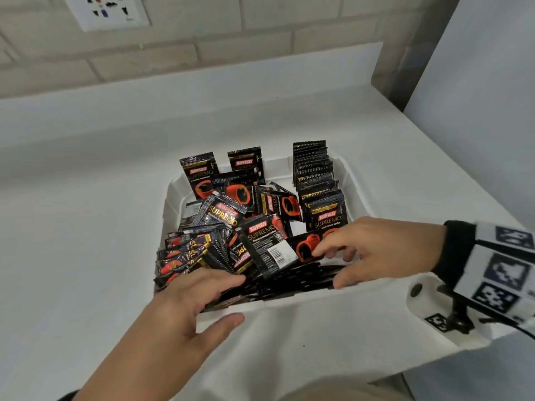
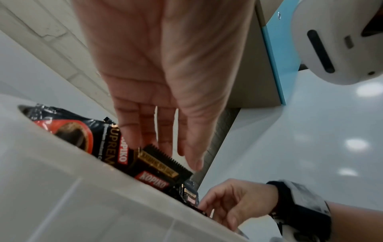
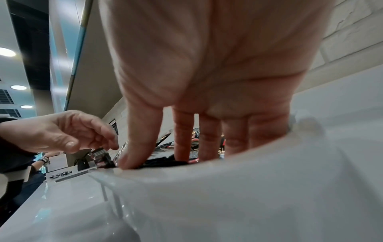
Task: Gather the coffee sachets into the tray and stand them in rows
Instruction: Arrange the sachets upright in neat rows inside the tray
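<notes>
Both hands reach into the white tray [image 1: 359, 180]. Left hand [image 1: 185, 299], fingers straight, presses the near-left sachets [image 1: 185, 256]. Right hand [image 1: 376, 250] pinches one flat sachet [image 1: 278, 250]; a standing row [image 1: 315, 180] fills the right side.

Left wrist: fingers [image 2: 165, 131] spread over sachets.

Right wrist: fingertips [image 3: 182, 144] dip inside the tray.

Even, soft indoor light is seen in the head view; ceiling lights [image 3: 7, 52] glare in the wrist views, where palms are blurred and edges badly warped.
</notes>
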